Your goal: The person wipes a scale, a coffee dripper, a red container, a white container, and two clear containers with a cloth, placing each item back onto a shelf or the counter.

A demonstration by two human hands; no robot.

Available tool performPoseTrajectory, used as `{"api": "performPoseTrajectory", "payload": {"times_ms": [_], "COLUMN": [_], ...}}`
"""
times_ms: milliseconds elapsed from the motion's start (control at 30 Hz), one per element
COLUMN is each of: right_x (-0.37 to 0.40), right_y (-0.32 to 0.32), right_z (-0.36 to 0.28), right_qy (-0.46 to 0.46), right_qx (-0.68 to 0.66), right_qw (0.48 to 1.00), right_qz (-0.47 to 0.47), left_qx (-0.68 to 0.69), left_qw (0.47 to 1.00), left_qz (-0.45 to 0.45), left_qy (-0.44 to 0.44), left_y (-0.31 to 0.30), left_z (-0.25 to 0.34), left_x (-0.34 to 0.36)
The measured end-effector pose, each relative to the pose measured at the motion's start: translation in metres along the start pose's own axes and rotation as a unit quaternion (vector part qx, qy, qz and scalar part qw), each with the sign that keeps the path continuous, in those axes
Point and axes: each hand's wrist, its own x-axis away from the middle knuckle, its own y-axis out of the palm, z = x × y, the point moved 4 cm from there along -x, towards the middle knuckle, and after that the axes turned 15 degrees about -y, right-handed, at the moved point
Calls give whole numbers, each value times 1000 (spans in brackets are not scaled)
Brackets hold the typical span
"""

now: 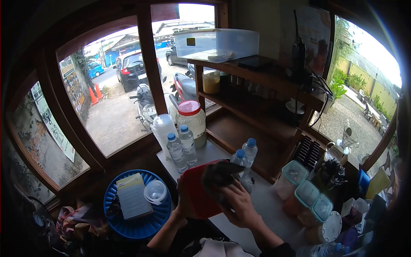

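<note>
My left hand (185,203) grips the left edge of a red plastic container (195,188), held tilted above the front of the light tabletop (272,210). In my right hand (242,205) is a dark cloth (217,174), bunched and pressed against the red container, covering much of its right side. My fingertips on both hands are partly hidden. Just behind the container stand two capped water bottles (187,143) on the left. Two more water bottles (250,154) stand to its right, one partly behind the cloth.
A red-lidded jar (191,122) and stacked clear cups (163,128) stand by the window. On the left, a blue basket (112,225) holds a book (135,201) and a clear lid (155,191). Teal-lidded containers (295,171) line the right side. A wooden shelf (252,70) rises behind.
</note>
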Motion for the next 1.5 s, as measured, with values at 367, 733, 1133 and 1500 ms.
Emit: {"api": "performPoseTrajectory", "payload": {"times_ms": [367,733,1133,1500], "right_x": [-81,-59,-94,-102], "right_y": [86,75,92,88], "right_z": [59,73,26,19], "right_qy": [-1,-23,-126,-95], "right_qx": [-15,-62,-101,-84], "right_qw": [995,997,973,988], "right_qz": [-98,27,-162,-87], "left_qx": [-185,-180,-245,-277], "left_qw": [979,974,967,959], "left_qz": [82,117,-1,42], "left_qy": [-5,-67,-63,-40], "left_y": [-61,-88,-100,-101], "left_z": [-8,1,4,19], "left_x": [-29,-40,-47,-46]}}
